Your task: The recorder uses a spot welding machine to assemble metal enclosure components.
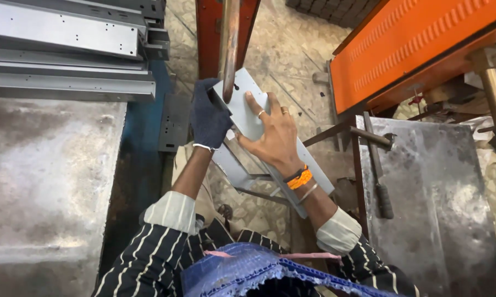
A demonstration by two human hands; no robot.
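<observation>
Near the middle of the frame, slightly above centre, a long grey sheet-metal bracket with folded edges and a small punched hole (247, 113) lies slanted from the upper centre down toward the lower right, its upper end just under a worn copper-coloured vertical rod (230, 44) that comes down from the top edge. Left hand in a dark blue knitted glove (208, 116) is closed around the bracket's upper left edge, fingers wrapped over the fold. Right hand, bare, with rings and an orange and black wristband (275, 135), lies flat on the bracket's broad face with fingers spread apart, pressing down and not gripping. Judging by its thin gauge and bent flanges, the piece should be stiff along its length, fairly light for one person, and smooth enough to slide under a bare palm; the cut edges look sharp, so the gloved side is the safer place to clamp, while the flat face suits steadying. Taking hold near both ends would likely keep it from twisting. Toward the upper left, long grey steel channels with rows of holes (66, 33) are stacked above a dull scratched metal table top (44, 181). At the upper right sits an orange ribbed machine cover (413, 38), and below it a second worn grey metal plate (440, 198) with a dark-handled tool (381, 190) lying along its left side.
</observation>
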